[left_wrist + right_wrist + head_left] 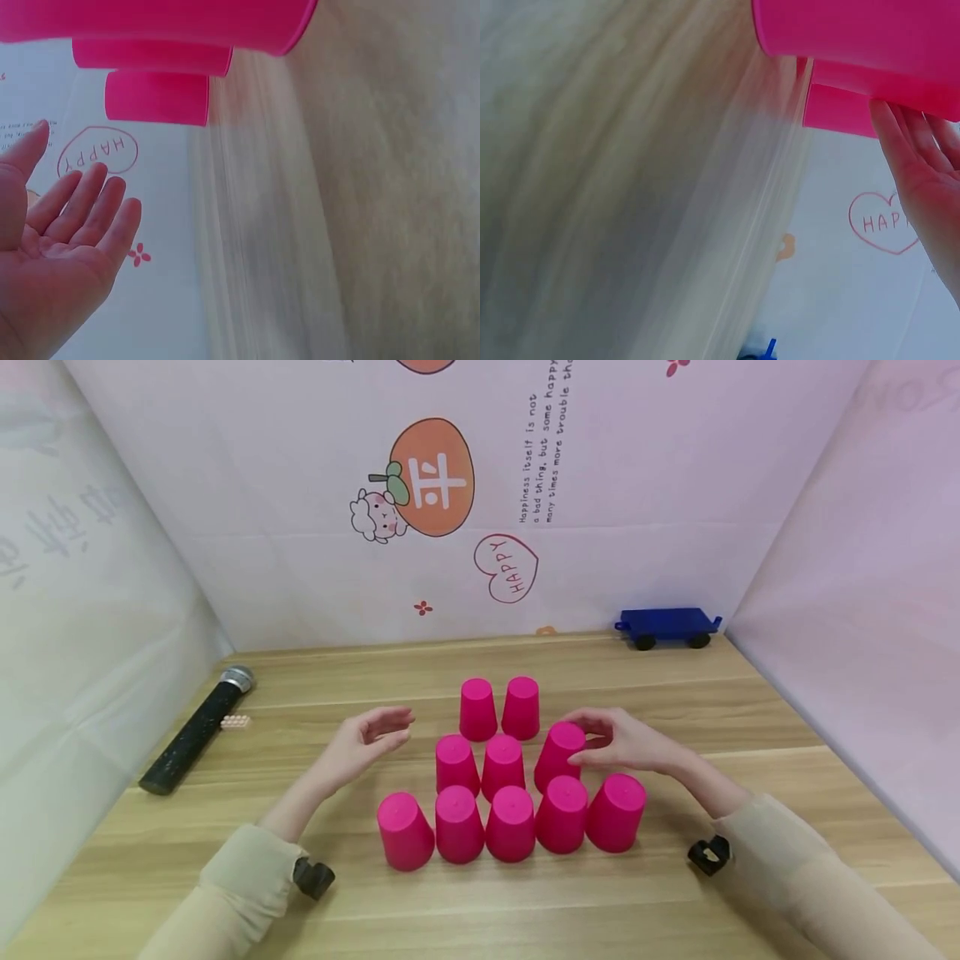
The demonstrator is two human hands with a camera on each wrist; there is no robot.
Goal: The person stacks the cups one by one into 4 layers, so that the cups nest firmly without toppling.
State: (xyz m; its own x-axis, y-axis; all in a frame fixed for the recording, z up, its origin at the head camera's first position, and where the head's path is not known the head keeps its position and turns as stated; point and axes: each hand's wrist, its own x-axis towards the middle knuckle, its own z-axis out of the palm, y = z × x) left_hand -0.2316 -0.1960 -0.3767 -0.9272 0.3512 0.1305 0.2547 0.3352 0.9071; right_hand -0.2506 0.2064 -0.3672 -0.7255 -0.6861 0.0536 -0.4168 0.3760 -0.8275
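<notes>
Upside-down pink cups stand in three rows on the wooden table. My right hand (628, 743) grips the right-hand cup (557, 756) of the middle row between thumb and fingers, and this cup leans slightly. Two other cups (502, 767) stand to its left. Behind them is a back pair of cups (477, 710), and in front runs a row of several cups (512, 825). To the left of the rows, my left hand (366, 745) is held apart from the cups, holding nothing. The left wrist view shows its palm (60, 274) with fingers extended.
A black microphone (197, 727) lies at the left side of the table (495, 914), beside a small pale dotted strip (236, 722). A blue toy wagon (669, 625) stands at the back right. White printed sheets (300, 527) enclose the back and both sides.
</notes>
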